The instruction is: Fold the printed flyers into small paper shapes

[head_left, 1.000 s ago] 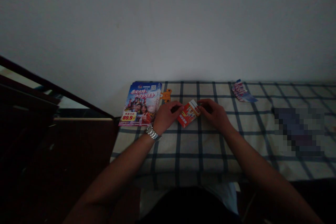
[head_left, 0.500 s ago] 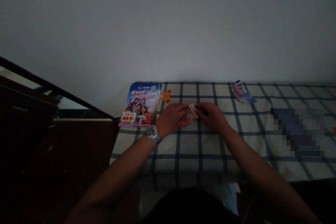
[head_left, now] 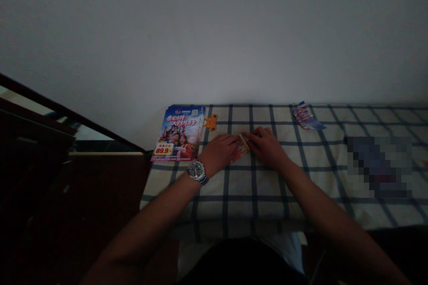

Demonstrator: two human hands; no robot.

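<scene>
A small folded piece of printed paper [head_left: 239,153], orange and red with a white edge strip at its top, lies on the checked cloth between my hands. My left hand [head_left: 219,152], with a metal watch at its wrist, holds down the paper's left side with closed fingers. From the right, my right hand [head_left: 266,148] has its fingers pressed together on the upper folded edge. The fingertips of both hands nearly meet there and cover part of the paper.
A stack of printed flyers [head_left: 180,136] lies left of my hands, with an orange bear-shaped piece [head_left: 210,122] beside it. Folded printed paper [head_left: 308,118] lies at the back right. A blurred-out dark object [head_left: 376,167] is farther right. The wall [head_left: 254,35] rises behind the checked cloth [head_left: 214,207].
My right fingers have moved slightly left over the paper's top edge, covering more of the white strip. My left hand stays on the paper with only a slight shift.
</scene>
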